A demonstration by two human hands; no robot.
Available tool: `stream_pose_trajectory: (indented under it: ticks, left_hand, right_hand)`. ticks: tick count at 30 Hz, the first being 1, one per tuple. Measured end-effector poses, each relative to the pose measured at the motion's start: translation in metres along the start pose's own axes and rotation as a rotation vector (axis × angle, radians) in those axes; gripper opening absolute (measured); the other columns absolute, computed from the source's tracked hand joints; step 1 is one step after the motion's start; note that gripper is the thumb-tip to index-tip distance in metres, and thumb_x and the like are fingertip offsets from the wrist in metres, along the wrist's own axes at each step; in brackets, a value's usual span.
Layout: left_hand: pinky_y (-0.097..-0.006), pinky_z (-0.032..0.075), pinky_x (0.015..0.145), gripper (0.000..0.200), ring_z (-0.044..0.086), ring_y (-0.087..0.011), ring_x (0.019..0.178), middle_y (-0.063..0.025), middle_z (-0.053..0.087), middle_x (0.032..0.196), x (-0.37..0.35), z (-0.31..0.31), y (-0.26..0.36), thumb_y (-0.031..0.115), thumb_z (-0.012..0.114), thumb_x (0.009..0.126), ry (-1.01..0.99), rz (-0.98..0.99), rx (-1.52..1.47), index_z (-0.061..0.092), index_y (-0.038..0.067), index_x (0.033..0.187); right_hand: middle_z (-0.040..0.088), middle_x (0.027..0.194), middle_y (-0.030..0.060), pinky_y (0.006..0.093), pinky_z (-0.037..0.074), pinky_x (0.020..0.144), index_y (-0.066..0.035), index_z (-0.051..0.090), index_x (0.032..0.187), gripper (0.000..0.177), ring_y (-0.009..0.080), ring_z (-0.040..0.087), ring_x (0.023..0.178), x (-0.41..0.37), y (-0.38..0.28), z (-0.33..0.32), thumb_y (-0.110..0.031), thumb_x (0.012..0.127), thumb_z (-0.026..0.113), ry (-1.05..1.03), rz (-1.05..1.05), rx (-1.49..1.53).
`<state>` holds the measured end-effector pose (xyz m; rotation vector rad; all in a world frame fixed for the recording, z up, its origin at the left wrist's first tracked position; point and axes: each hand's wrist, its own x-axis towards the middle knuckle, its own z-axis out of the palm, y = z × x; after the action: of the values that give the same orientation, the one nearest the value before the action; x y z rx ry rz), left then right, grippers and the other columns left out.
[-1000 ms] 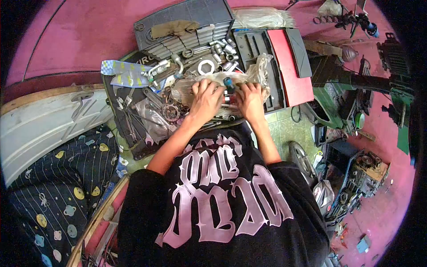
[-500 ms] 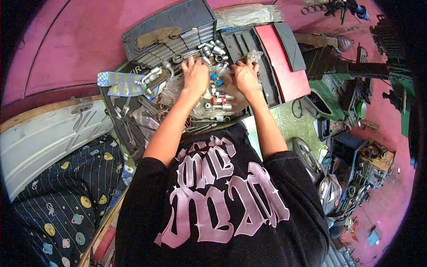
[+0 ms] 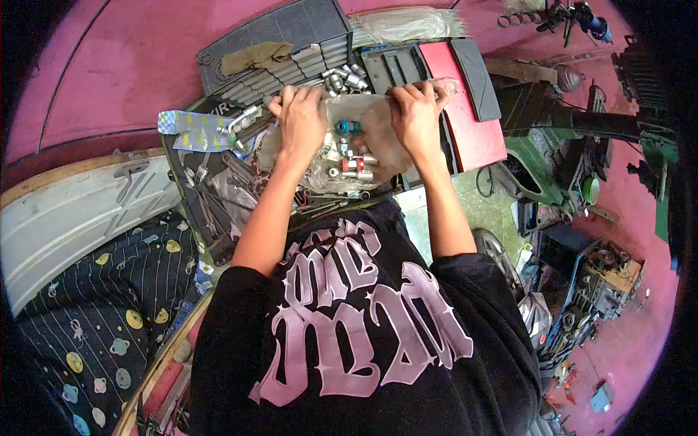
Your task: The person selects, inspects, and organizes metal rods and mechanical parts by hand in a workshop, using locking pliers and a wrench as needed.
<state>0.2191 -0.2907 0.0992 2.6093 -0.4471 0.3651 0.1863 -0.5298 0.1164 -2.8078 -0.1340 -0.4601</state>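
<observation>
A clear plastic bag [image 3: 379,125] lies opened wide on the cluttered worktop between my hands. My left hand [image 3: 302,120] has its fingers curled over the bag's far left edge. Over the far right edge, my right hand [image 3: 417,116] is closed on the plastic, and a clear flap sticks out past its fingers. Within the bag's opening show a blue-ringed metal fitting [image 3: 347,126], a red-ringed fitting [image 3: 352,165] and several silver metal pieces. Loose silver sockets [image 3: 346,77] sit just beyond the bag, apart from both hands.
Behind stands a grey drawer cabinet [image 3: 273,43] with a brown cloth [image 3: 256,58] on top. A red panel [image 3: 465,116] and a black tray [image 3: 392,69] lie at the right. Wrenches [image 3: 211,207] and a blister strip [image 3: 200,131] are at the left.
Both hands have moved slightly apart, and the bag's mouth is now pulled wider and raised. My fingers have gone from loosely spread to closed on its edges.
</observation>
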Motion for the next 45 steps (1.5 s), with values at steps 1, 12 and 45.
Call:
stream_pose_trajectory:
  ticks: [1, 12, 45]
  left_hand:
    - [-0.0545, 0.033, 0.105, 0.022, 0.058, -0.0298, 0.114, -0.0090, 0.074, 0.109, -0.001, -0.001, 0.000, 0.015, 0.075, 0.091, 0.001, -0.001, 0.000, 0.077, 0.008, 0.111]
    - [-0.0530, 0.033, 0.104, 0.023, 0.057, -0.0308, 0.116, -0.0076, 0.071, 0.113, -0.034, -0.007, -0.015, 0.017, 0.080, 0.089, -0.033, -0.014, -0.066, 0.075, 0.009, 0.109]
    - [-0.0569, 0.034, 0.103, 0.051, 0.056, -0.0371, 0.129, -0.0151, 0.075, 0.126, -0.097, -0.022, -0.198, 0.034, 0.087, 0.084, 0.165, -0.738, -0.007, 0.073, 0.006, 0.124]
  right_hand:
    - [0.076, 0.103, 0.0054, 0.0577, 0.034, 0.108, -0.013, 0.078, 0.103, 0.013, 0.0323, 0.063, 0.113, 0.000, -0.001, -0.005, -0.017, 0.091, 0.075, 0.029, -0.015, 0.014]
    - [0.072, 0.117, 0.0085, 0.0639, 0.034, 0.111, -0.012, 0.074, 0.116, 0.029, 0.0357, 0.058, 0.124, -0.030, -0.018, -0.001, -0.015, 0.087, 0.074, -0.081, 0.041, 0.013]
    - [0.076, 0.115, 0.0100, 0.0589, 0.038, 0.103, -0.018, 0.075, 0.121, 0.027, 0.0359, 0.058, 0.124, 0.051, -0.250, 0.188, -0.027, 0.103, 0.057, -0.412, -0.313, -0.152]
